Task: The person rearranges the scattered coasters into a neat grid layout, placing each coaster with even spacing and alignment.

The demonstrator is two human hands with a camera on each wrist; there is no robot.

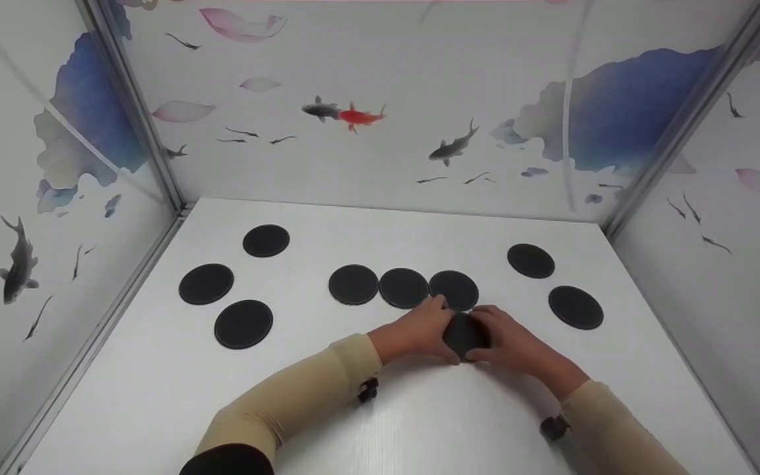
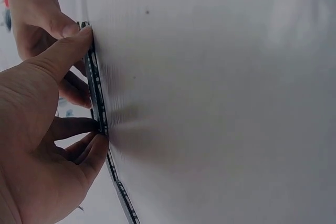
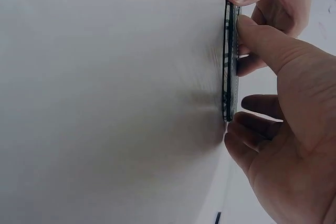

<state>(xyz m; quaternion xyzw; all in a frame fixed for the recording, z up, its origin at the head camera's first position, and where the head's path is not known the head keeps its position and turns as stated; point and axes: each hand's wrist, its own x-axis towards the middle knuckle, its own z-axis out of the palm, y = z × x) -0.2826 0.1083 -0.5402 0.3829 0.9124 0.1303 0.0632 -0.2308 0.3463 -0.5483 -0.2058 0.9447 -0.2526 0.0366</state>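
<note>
Now held: flat round black disc [image 1: 464, 338], lower right of centre, between both hands
Left hand [image 1: 419, 328]: grips its left side
Right hand [image 1: 515, 343]: grips its right side, equally near
Long axis: none, circular
Just above: matching black disc [image 1: 454, 290]

Your head camera looks forward and down from above, far enough back to take in most of the white surface [image 1: 413, 429] and the fish-printed back wall [image 1: 380, 59]. Your left-wrist camera sits low and close, turned on its side, looking along the surface past your left grip [image 2: 31, 135] to your right grip [image 2: 39, 17], while the right-wrist camera roughly mirrors it, just as near, surface filling the left. Both wrist views share the black disc [image 2: 96, 85] edge-on between your grips, which your head view meets from above.
</note>
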